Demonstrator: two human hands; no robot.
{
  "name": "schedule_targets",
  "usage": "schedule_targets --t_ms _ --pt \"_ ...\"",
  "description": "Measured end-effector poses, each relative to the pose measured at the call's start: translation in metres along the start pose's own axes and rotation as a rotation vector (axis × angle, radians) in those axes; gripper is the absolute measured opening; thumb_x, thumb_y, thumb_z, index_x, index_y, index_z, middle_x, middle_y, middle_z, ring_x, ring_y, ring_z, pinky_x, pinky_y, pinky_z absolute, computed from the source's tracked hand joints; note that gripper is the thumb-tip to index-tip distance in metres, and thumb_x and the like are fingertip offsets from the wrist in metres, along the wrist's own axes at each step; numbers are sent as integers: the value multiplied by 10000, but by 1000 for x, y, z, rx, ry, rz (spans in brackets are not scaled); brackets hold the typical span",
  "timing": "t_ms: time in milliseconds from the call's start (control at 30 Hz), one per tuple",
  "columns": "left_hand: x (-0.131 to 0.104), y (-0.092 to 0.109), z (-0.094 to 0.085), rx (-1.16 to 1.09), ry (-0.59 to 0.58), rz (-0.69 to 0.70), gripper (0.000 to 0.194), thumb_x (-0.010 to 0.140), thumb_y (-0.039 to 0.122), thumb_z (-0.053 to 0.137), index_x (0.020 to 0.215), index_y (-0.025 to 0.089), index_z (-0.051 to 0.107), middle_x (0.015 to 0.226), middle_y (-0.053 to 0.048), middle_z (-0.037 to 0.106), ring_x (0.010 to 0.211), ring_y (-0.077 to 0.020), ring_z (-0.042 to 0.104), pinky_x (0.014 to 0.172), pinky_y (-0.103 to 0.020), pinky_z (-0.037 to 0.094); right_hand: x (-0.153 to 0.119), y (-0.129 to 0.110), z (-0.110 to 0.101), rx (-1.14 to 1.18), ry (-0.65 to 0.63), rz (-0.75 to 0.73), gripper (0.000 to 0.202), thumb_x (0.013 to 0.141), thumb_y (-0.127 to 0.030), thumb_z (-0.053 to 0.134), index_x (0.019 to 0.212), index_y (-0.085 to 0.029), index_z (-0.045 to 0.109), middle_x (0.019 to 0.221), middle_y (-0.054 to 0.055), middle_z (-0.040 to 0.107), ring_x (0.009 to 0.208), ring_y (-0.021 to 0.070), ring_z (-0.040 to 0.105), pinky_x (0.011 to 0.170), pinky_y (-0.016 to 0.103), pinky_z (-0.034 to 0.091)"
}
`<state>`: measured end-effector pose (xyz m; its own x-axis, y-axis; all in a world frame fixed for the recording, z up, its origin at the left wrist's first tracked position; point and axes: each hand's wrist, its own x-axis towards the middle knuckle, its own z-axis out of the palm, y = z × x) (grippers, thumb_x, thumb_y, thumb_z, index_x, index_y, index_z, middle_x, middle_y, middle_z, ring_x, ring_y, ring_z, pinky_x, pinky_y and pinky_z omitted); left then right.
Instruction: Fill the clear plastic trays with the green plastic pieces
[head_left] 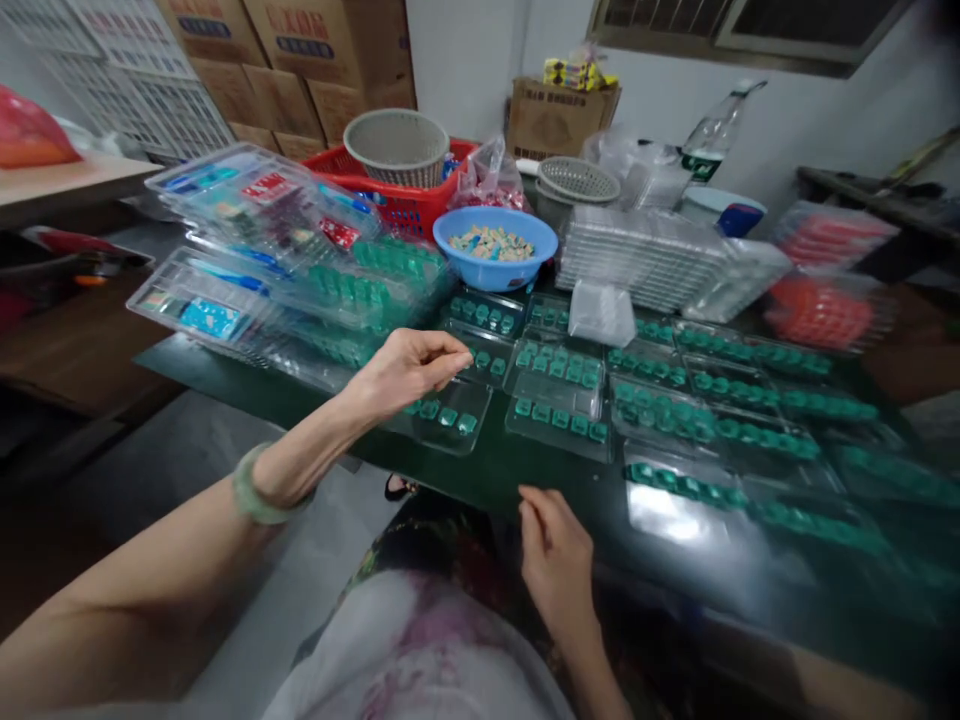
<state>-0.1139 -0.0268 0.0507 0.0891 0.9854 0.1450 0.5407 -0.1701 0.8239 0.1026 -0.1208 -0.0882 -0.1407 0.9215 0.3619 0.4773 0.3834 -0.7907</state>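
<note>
Left hand [405, 372] reaching forward on an outstretched arm, hovering over a clear blister tray [444, 413] holding a few green pieces; fingertips pinched together, whatever sits between them too small to make out. Pale green bangle [253, 492] on that wrist. Right hand [553, 562] low at the near edge of the dark green table [517, 465], fingers curled loosely together, holding nothing visible. Just right of the first tray, another clear tray [559, 408] with rows of green pieces. More filled trays [712, 400] spread across to the right. Beyond, a blue bowl [495, 246] of small beige and blue bits. Stack of empty clear trays [649, 260] beside the bowl. Red basket [409, 200] behind, with a grey mesh basket [396, 146] sitting in it.
</note>
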Motion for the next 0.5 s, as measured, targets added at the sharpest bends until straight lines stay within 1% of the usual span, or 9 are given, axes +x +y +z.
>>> schedule_targets --t_ms 67,133,200,267,333,400,433,500 --pt "-27 -2 7 -255 -22 -125 237 725 333 622 798 109 642 485 35 450 421 -65 365 383 -187 258 1 0 -2 23 -4 8 201 857 -163 432 980 -182 589 824 40 578 744 126 566 694 242 446" --pt "-47 -12 17 -425 -25 -215 236 668 314 686 775 109 646 492 31 466 413 -58 364 368 -181 248 2 0 -6 71 -4 3 197 853 -164 443 982 -182 591 820 37 571 732 122 560 687 246 442" --pt "-60 -23 27 -493 2 -277 225 643 310 712 726 112 647 503 17 495 411 -58 383 360 -177 248 1 -3 -14 130 -12 7 192 849 -168 453 981 -185 592 811 31 565 705 115 553 669 247 439" --pt "-70 -30 37 -507 23 -314 223 660 325 701 718 116 650 491 12 507 396 -60 391 349 -176 239 -6 -7 -24 188 -33 40 187 851 -175 454 979 -193 590 801 22 560 673 106 542 645 243 434" --pt "-77 -32 44 -512 34 -311 219 686 330 681 736 119 654 454 19 495 377 -63 387 343 -180 239 -21 -8 -34 238 -86 89 189 855 -184 450 986 -206 585 787 12 559 641 97 530 614 234 427" --pt "-85 -30 47 -520 56 -281 202 699 319 673 741 122 656 422 29 474 366 -66 385 345 -185 251 -44 -1 -38 250 -179 138 194 857 -197 448 993 -216 585 778 7 570 629 97 532 599 229 427" --pt "-89 -29 48 -524 78 -271 191 702 311 672 739 124 655 418 31 471 368 -67 390 349 -187 258 -57 8 -38 234 -237 167 197 856 -208 450 997 -219 587 787 10 582 640 102 543 605 230 433" --pt "-97 -28 45 -544 123 -276 169 700 290 677 742 127 656 436 30 475 386 -70 409 362 -190 277 -81 34 -31 135 -361 271 204 849 -233 457 999 -221 595 827 19 614 704 121 576 653 238 451"
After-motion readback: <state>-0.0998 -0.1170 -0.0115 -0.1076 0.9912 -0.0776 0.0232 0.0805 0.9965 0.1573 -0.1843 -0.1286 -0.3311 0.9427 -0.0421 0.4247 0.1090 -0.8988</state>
